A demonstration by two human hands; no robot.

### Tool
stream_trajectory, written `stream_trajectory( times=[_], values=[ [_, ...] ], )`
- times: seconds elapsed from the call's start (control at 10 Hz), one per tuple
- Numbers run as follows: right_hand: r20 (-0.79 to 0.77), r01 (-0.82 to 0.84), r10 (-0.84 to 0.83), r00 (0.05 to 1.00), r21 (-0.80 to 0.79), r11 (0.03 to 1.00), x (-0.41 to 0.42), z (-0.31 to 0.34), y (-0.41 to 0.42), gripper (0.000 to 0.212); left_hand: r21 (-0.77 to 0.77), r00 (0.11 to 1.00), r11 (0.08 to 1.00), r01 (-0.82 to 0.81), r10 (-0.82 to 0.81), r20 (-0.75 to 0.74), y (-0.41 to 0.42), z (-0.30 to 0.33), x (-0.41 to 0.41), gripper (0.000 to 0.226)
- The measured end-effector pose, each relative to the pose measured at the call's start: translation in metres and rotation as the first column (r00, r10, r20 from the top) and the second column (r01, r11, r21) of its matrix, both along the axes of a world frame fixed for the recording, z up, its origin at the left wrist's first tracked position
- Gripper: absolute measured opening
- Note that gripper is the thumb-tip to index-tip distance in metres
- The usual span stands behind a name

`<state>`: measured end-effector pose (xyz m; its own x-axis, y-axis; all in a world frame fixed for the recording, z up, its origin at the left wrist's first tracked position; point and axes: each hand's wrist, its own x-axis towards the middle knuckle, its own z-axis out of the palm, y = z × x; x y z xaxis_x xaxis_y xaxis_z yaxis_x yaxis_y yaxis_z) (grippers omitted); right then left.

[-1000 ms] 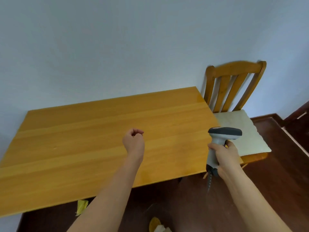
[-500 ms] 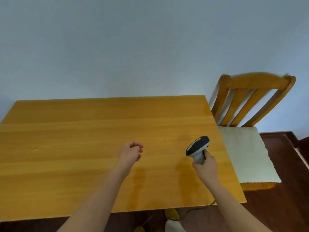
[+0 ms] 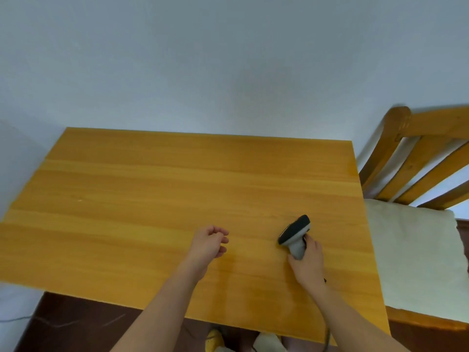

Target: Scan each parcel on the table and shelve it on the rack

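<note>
Near the right edge of the table [image 3: 152,186], the scanner [image 3: 295,233] now sits low over the wood, its dark head tilted to the far left; whether its handle base actually touches the surface you cannot tell. A second ago you carried it upright off the near right corner, out by the chair [image 3: 411,148]; since then you have brought it in over the tabletop and lowered it. Your right hand [image 3: 308,265] still wraps the grey handle, fingers clamped round it. Your left hand [image 3: 209,241] hangs just above the middle of the table, fingers loosely curled, holding nothing, much as before. No parcel shows on the table, and the rack is out of view, so you appear to be setting the scanner down with the shelving likely done.
</note>
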<state>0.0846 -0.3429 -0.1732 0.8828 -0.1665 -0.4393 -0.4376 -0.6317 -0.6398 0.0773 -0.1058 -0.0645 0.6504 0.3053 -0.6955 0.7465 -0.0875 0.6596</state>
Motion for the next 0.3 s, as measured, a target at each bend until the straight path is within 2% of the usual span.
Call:
stream_trajectory(
  times=[0.1,0.3],
  values=[
    [-0.051,-0.069,0.065,0.997,-0.080,0.994,0.002,-0.003,-0.005,0.082,0.008,1.000,1.000,-0.015,0.015,0.004,-0.001,0.004,0.001,0.020],
    [-0.225,-0.143,0.112,0.968,-0.127,0.982,0.008,0.001,-0.012,0.103,-0.018,0.999,1.000,0.013,-0.012,0.035,-0.002,0.018,-0.001,0.019]
  ],
)
